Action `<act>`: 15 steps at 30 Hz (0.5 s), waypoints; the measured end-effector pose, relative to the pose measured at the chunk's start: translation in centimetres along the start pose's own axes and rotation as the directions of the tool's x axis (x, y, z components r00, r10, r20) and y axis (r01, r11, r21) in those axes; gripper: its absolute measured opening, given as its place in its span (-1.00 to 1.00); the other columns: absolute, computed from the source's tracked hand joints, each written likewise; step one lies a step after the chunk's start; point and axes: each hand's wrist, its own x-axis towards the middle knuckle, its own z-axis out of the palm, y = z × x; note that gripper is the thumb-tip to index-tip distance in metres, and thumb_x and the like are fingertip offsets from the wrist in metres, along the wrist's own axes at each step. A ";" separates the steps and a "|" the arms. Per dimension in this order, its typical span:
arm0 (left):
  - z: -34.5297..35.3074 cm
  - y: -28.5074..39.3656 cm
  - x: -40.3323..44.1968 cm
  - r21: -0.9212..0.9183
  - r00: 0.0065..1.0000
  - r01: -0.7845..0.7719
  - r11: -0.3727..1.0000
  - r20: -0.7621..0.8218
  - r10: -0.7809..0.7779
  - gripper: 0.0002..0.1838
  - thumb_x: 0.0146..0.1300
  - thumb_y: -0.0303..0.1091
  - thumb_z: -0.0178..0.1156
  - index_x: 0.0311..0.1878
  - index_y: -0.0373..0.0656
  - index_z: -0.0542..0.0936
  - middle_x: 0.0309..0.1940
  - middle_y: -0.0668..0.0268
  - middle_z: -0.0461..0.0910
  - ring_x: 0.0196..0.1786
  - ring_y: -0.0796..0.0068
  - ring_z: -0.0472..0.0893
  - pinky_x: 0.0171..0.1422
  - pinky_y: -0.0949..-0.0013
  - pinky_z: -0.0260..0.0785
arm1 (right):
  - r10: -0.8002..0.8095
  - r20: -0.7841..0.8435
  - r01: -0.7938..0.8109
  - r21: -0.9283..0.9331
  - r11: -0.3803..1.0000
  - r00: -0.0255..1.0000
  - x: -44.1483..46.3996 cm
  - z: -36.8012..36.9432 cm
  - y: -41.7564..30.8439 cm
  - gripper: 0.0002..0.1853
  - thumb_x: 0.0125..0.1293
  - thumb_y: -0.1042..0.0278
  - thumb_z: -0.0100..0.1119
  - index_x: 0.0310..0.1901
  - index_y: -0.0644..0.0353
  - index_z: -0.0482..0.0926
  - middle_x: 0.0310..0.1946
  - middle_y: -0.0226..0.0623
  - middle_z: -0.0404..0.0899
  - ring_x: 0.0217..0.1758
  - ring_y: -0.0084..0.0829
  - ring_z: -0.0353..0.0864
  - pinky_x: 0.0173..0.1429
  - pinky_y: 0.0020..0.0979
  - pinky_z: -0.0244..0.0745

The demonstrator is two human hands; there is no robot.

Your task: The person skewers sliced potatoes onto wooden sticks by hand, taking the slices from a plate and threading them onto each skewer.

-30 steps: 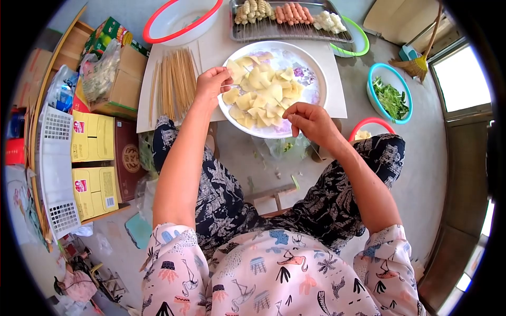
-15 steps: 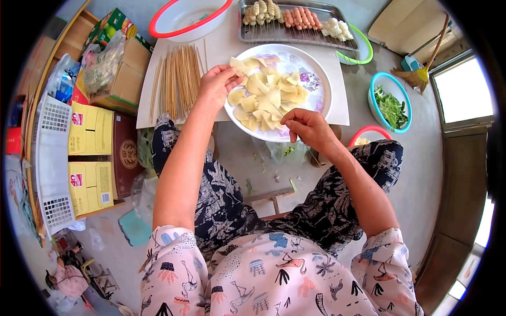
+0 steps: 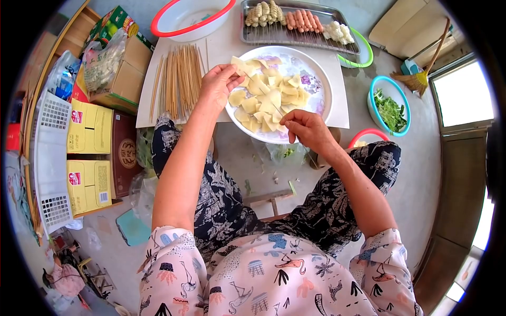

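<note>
Pale slices (image 3: 270,96): heaped on your white plate (image 3: 319,100), on the bench (image 3: 225,43) | left hand (image 3: 217,87): your fingers pinch one slice (image 3: 242,66) at the plate's left rim | right hand (image 3: 308,129): your fingertips close on a thin skewer (image 3: 276,108) by the near rim | wooden sticks (image 3: 180,79): left of the plate

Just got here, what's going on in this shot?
A seated person is working over a white plate of pale slices. The left hand pinches one slice at the plate's left edge; the right hand, by the near rim, appears to pinch a thin stick. Loose skewers lie left of the plate, and a metal tray behind it holds other skewered food.
</note>
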 end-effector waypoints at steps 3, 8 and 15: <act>0.1 0.0 -0.1 0.008 1.000 0.000 1.000 0.002 0.000 -0.84 0.21 -0.48 0.18 -0.22 -0.31 0.44 -0.27 0.16 0.53 -0.20 0.37 0.58 -0.01 0.38 0.54 | 0.004 -0.002 -0.004 -0.005 1.000 1.000 0.1 0.1 0.2 -0.85 0.29 0.41 0.02 -0.24 0.27 0.55 -0.65 -0.47 0.49 -0.59 -0.73 0.33 -0.49 -0.59 0.22; 0.1 0.1 -0.1 0.009 1.000 0.012 1.000 0.005 -0.012 -0.86 0.21 -0.48 0.18 -0.23 -0.31 0.44 -0.28 0.16 0.53 -0.20 0.37 0.58 0.00 0.39 0.53 | -0.042 0.006 0.042 -0.002 0.999 0.999 0.5 0.4 1.0 -0.87 0.33 0.42 0.01 -0.19 0.23 0.53 -0.65 -0.52 0.45 -0.62 -0.76 0.30 -0.54 -0.66 0.14; 0.0 0.3 0.1 0.004 1.000 0.005 1.000 0.001 -0.005 -0.87 0.18 -0.51 0.20 -0.28 -0.33 0.46 -0.32 0.16 0.54 -0.26 0.34 0.60 -0.04 0.38 0.55 | -0.151 -0.049 0.145 -0.101 0.984 0.987 0.6 0.6 1.7 -0.89 0.32 0.45 0.01 -0.20 0.24 0.52 -0.65 -0.51 0.43 -0.56 -0.74 0.34 -0.47 -0.64 0.20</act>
